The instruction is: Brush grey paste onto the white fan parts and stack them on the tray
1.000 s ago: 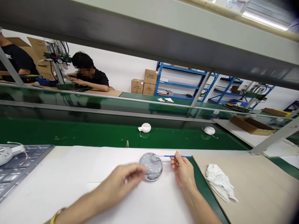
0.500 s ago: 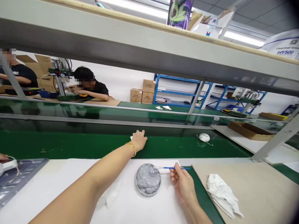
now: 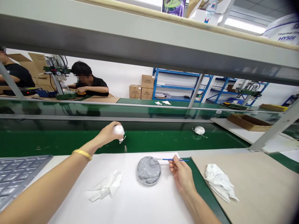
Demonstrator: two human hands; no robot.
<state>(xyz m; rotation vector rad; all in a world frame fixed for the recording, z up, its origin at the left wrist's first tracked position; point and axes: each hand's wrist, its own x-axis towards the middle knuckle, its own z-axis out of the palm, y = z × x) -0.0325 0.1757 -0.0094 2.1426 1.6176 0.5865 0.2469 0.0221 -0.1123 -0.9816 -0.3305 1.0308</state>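
Note:
My left hand (image 3: 111, 134), a yellow band at its wrist, grips a small white round device (image 3: 119, 130) with a short wire, over the green belt (image 3: 149, 141). My right hand (image 3: 181, 171) pinches a thin blue brush (image 3: 171, 160). The brush tip touches the far right part of a round dish of grey paste (image 3: 149, 170) on the white sheet (image 3: 130, 205). A second white round device (image 3: 199, 130) with wires lies on the belt, farther right.
Crumpled tissues lie left (image 3: 106, 186) and right (image 3: 220, 182) of the dish. A grey plastic tray (image 3: 21, 174) sits at the left. Overhead runs a shelf (image 3: 149, 46); a slanted post (image 3: 275, 127) and an open carton (image 3: 249, 122) stand right. Two people sit across the belt.
My left hand has moved left along the belt and now clearly holds the white device. My right hand keeps the brush at the dish. The second device has shifted slightly left in view.

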